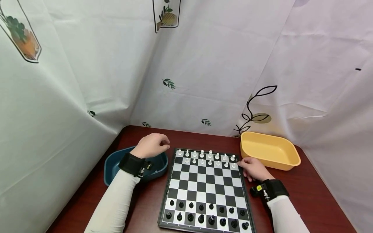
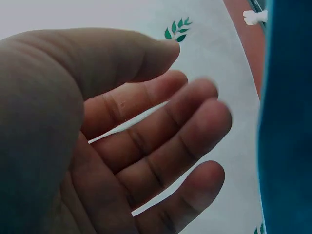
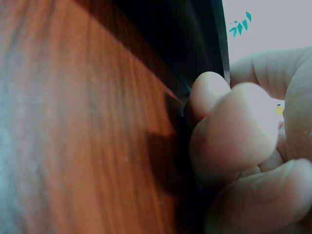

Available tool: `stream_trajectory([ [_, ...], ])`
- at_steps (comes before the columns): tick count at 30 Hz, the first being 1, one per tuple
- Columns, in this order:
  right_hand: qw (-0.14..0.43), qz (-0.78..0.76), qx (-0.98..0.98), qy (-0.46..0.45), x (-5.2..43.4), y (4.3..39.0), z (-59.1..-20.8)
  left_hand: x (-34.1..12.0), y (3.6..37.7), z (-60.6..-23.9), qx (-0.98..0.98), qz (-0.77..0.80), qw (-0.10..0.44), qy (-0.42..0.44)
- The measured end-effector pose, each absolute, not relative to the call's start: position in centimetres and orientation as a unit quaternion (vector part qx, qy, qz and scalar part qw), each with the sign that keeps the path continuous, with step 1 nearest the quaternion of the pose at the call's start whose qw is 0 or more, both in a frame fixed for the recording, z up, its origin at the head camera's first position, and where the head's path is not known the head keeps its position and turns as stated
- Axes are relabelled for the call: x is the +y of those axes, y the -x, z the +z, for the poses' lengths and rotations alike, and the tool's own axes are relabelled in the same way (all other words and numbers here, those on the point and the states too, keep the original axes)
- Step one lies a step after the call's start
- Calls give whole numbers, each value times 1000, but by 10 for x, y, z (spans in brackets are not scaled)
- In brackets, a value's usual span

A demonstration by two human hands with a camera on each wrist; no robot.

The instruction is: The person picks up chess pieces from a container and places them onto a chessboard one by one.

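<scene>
From head view: left hand (image 1: 152, 145) hovers over blue bin (image 1: 112, 165), right hand (image 1: 254, 169) steadies chessboard (image 1: 204, 181) at far right corner, beside yellow bin (image 1: 269, 150). Left wrist: left grip released, fingers (image 2: 170, 126) relaxed, empty. Right wrist: curled fingertips (image 3: 229, 126) press board edge on tabletop (image 3: 83, 131).

Chessboard (image 1: 204, 186) flat on red-brown table, black pieces (image 1: 201, 216) in near two rows, white pieces (image 1: 209, 157) in far rows. Blue bin (image 1: 112, 166) just left, yellow bin (image 1: 269, 150) at far right corner.
</scene>
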State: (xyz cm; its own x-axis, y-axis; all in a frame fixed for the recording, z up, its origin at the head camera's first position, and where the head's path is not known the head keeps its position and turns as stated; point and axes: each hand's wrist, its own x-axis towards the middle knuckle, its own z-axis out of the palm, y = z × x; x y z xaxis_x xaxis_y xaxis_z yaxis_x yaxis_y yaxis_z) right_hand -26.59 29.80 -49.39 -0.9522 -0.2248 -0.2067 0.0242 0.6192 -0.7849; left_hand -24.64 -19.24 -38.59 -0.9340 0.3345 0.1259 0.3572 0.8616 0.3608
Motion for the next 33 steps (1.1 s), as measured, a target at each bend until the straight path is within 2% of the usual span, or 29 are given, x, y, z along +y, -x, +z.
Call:
stream_trajectory([
  [9,137,-427,891,65,298,269,-494,-217,239,-391,-972,-172,18,160],
  [16,134,-426,893,59,296,267,-493,-241,231,-399,-976,-139,-34,164],
  [25,138,-428,891,59,296,266,-492,-259,219,-404,-976,-115,-134,124],
  [33,140,-433,889,56,298,266,-496,-269,206,-412,-978,-106,-142,106],
])
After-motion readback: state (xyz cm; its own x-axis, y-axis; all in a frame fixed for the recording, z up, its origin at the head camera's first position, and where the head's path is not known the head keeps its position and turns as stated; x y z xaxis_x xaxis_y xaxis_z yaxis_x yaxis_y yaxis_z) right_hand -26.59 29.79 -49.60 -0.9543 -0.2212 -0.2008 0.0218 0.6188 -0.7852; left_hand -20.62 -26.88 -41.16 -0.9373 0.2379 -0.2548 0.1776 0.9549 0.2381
